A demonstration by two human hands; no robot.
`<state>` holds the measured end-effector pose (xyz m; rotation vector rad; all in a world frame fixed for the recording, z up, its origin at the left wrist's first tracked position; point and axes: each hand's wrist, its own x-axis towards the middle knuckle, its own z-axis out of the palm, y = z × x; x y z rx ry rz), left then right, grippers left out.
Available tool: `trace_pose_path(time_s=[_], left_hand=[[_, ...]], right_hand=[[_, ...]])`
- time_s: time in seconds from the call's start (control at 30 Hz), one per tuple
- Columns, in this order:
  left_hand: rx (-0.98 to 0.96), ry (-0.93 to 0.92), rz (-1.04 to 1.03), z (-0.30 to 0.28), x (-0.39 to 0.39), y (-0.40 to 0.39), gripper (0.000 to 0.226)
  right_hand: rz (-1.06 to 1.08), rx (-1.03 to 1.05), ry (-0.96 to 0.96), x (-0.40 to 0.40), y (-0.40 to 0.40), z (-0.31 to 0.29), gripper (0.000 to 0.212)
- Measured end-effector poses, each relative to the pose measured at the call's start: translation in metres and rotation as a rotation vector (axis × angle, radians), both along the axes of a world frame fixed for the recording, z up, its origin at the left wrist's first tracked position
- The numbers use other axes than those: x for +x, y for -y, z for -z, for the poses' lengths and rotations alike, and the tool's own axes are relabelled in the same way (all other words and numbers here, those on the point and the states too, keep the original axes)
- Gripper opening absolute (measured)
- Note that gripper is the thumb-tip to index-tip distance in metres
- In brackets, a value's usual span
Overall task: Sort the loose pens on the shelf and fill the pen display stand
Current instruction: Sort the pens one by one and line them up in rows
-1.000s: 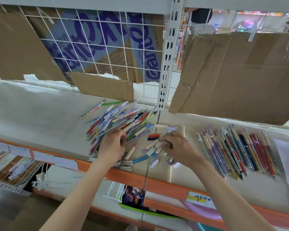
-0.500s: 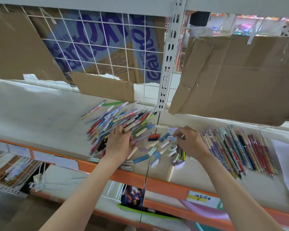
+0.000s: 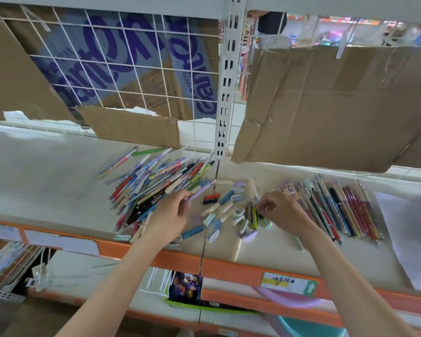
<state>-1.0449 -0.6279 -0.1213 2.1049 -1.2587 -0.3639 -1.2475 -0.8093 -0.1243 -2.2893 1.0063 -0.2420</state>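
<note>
Pinching a lilac pen [image 3: 199, 192], the left hand [image 3: 170, 215] works beside the loose pile [image 3: 156, 181] on the shelf [image 3: 46, 181]; the right hand [image 3: 283, 211] pinches a yellow-green pen [image 3: 254, 216]. Pens seem light, stiff and smooth, so mid-barrel is the best place to hold.

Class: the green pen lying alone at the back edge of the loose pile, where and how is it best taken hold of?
Pinch the green pen at mid-barrel, fingers coming from above, one on each long side. It lies flat on the shelf, running left-right, with bare shelf behind it, so the barrel's sides look free; its right end meets the loose pile.
</note>
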Motion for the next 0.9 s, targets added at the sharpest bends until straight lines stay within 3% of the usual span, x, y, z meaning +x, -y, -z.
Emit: trace_pose_path(time_s=[0.13,0.23,0.4,0.53,0.7,0.8,0.9], left_hand=[[-0.029,0.030,0.030,0.000,-0.012,0.001,0.013],[-0.025,0.022,0.064,0.000,-0.020,0.004,0.014],[-0.024,0.013,0.062,0.002,-0.026,0.007,0.016],[-0.038,0.004,0.065,0.001,-0.027,0.007,0.012],[-0.064,-0.054,0.094,-0.002,-0.028,0.003,0.006],[-0.081,-0.100,0.111,-0.004,-0.032,0.001,0.008],[-0.085,-0.113,0.114,-0.006,-0.032,0.001,0.005]], right_hand=[[-0.023,0.001,0.075,0.005,-0.009,0.000,0.016],[-0.163,-0.006,0.102,0.001,-0.017,-0.007,0.023],[-0.371,0.015,-0.175,-0.006,-0.028,-0.004,0.010],[-0.203,0.065,0.199,0.001,-0.032,-0.008,0.012],[0.073,0.426,0.661,0.007,-0.031,-0.015,0.030],[0.197,0.614,0.836,0.012,-0.037,-0.016,0.018],[0.230,0.665,0.890,0.016,-0.042,-0.016,0.005]])
